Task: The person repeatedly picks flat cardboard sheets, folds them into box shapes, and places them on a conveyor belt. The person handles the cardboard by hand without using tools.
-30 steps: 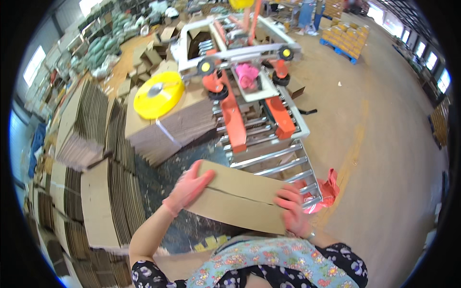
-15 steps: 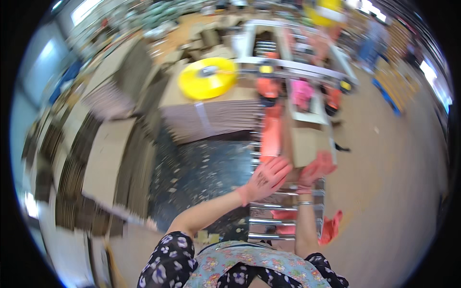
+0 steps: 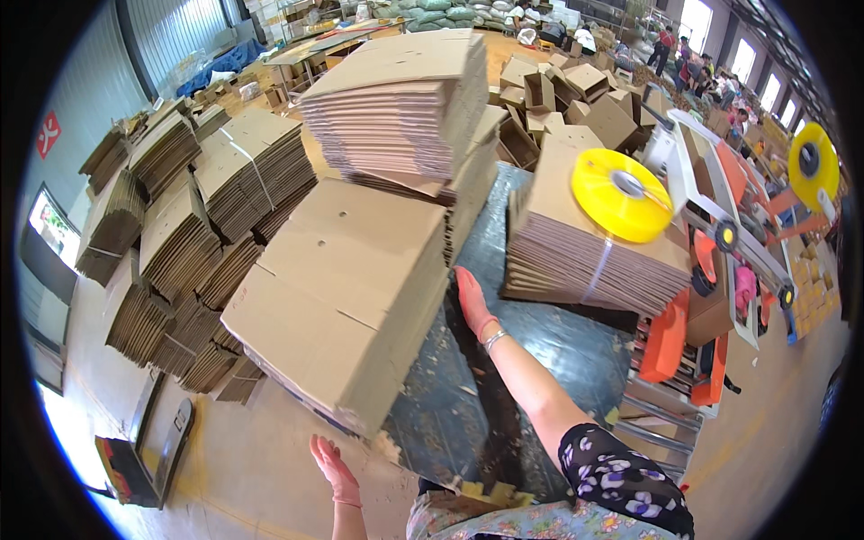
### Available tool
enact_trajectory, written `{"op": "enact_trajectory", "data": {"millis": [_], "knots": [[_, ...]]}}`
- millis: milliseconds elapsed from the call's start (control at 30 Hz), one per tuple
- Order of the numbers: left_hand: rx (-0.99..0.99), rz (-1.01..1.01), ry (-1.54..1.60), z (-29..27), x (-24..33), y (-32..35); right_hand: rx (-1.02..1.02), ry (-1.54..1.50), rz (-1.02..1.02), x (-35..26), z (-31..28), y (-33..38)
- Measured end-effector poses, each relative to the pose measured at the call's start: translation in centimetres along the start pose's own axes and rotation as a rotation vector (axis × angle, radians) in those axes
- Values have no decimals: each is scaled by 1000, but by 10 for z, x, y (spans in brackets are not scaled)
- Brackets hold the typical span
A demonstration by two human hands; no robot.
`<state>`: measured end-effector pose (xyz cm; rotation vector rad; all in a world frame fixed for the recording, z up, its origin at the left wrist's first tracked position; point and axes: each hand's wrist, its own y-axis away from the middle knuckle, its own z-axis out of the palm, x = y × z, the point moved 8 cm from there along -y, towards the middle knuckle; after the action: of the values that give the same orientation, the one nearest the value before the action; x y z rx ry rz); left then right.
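Note:
A stack of flattened cardboard sheets [image 3: 337, 279] stands before me on a dark, scuffed table [image 3: 549, 333]. My right hand [image 3: 473, 302], in a pink glove, lies along the right side of this stack with its fingers stretched out. Whether it presses on the cardboard I cannot tell. Below the stack's near edge is my left hand [image 3: 334, 465], also gloved in pink, open and apart from the cardboard. Neither hand holds anything. Behind rises a taller stack of flat cartons [image 3: 382, 117].
At right, a yellow tape roll [image 3: 598, 193] lies on another cardboard pile [image 3: 585, 256], beside a taping machine [image 3: 720, 216] and metal rollers [image 3: 661, 418]. Bundled flat cartons [image 3: 166, 261] fill the left. A pallet jack [image 3: 135, 472] stands lower left. Loose boxes [image 3: 571, 94] are heaped behind.
My view has swung left. Both hands have left the carton at the rollers and come over to the flat cardboard stack, the right at its side, the left near its front.

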<state>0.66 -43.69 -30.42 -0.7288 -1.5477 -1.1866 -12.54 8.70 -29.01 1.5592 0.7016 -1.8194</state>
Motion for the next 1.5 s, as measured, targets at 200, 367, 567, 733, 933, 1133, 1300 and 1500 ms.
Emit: {"op": "enact_trajectory", "data": {"millis": [200, 367, 567, 733, 933, 1133, 1300, 1500], "knots": [[16, -1, 238, 35, -17, -101, 254, 759, 39, -22, 48, -1], [59, -79, 439, 33, -36, -125, 241, 718, -64, -30, 38, 31], [-330, -279, 330, -11, -33, -87, 189, 672, -24, -25, -22, 144], [-484, -542, 65, -28, -38, 13, 285, 109, 116, -6, -122, 299], [-849, -694, -294, -15, -25, 116, 386, 390, -109, -103, -222, 491], [-1341, -562, -657, 85, 56, 149, 644, 650, -304, -205, -276, 551], [-1472, -360, -667, 265, 121, 140, 826, 411, -584, -306, -297, 433], [-1229, -341, -560, 389, 100, 147, 1134, 344, -331, -308, -386, 270]]}}
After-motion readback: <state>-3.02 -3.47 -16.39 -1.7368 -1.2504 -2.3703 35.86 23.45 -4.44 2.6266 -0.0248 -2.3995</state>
